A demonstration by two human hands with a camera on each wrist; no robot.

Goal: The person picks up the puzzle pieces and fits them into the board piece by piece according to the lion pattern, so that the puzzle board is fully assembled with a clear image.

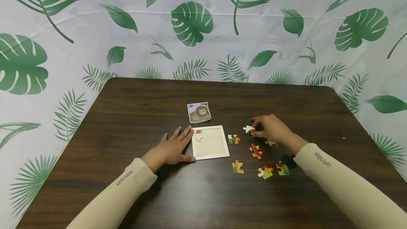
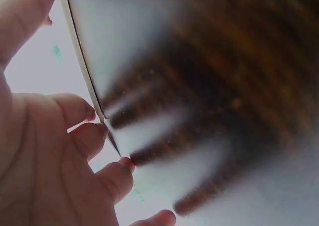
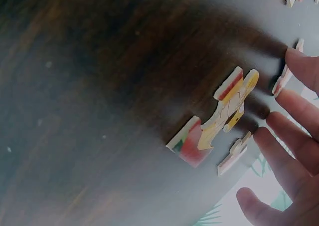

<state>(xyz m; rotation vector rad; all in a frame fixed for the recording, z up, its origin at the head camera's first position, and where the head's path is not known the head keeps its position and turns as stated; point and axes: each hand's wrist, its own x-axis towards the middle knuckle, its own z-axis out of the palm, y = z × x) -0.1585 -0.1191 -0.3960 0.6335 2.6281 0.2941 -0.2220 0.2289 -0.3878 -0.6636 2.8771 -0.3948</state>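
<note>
A white square puzzle tray (image 1: pixel 211 157) lies mid-table, with one piece bearing a red leaf (image 1: pixel 198 132) in its upper left corner. Along the tray's left edge (image 2: pixel 84 66) rests my left hand (image 1: pixel 171 149), fingers spread and fairly straight. To the right of the tray, my right hand (image 1: pixel 274 129) pinches a white and red puzzle piece (image 1: pixel 249 129) between thumb and fingertips, low over the table. In the right wrist view this piece (image 3: pixel 285 79) shows edge-on between the digits. Another piece (image 1: pixel 271 143) is partly hidden beneath the right hand.
Several loose pieces lie right of the tray, among them a red one (image 1: pixel 255 151), an orange-green one (image 1: pixel 265 171) and a lion-face one (image 1: pixel 237 167). A lion picture card (image 1: pixel 199 112) lies behind the tray. A leaf-patterned cloth (image 1: pixel 203 56) hangs behind the dark wooden table (image 1: pixel 143 105).
</note>
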